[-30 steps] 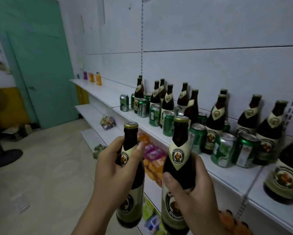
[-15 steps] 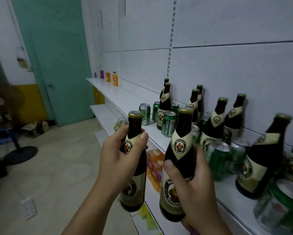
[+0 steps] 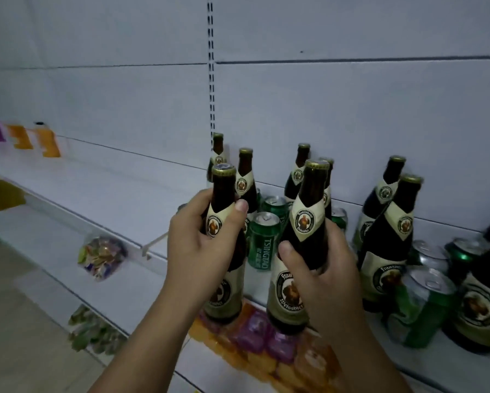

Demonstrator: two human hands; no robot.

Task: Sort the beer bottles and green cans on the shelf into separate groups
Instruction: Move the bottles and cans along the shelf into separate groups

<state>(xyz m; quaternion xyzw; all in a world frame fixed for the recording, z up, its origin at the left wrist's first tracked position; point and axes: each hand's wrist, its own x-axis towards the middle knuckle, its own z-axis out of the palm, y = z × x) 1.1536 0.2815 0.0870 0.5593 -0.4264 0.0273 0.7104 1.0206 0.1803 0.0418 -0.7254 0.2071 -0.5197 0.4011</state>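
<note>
Your left hand (image 3: 202,248) grasps a beer bottle (image 3: 224,191) at its shoulder; your right hand (image 3: 327,282) wraps a second bottle (image 3: 309,219) lower down, both upright before the shelf (image 3: 110,191). Glass is heavy, slick and breakable: hold the body, not the neck. Green cans (image 3: 263,241) behind seem, through blur, mixed among bottles.

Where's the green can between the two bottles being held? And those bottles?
Green metal Tsingtao can (image 3: 262,245): head view, its printed side.
Left held brown glass beer bottle (image 3: 224,191): head view, its neck.
Right held brown glass beer bottle (image 3: 307,221): head view, neck label.
</note>
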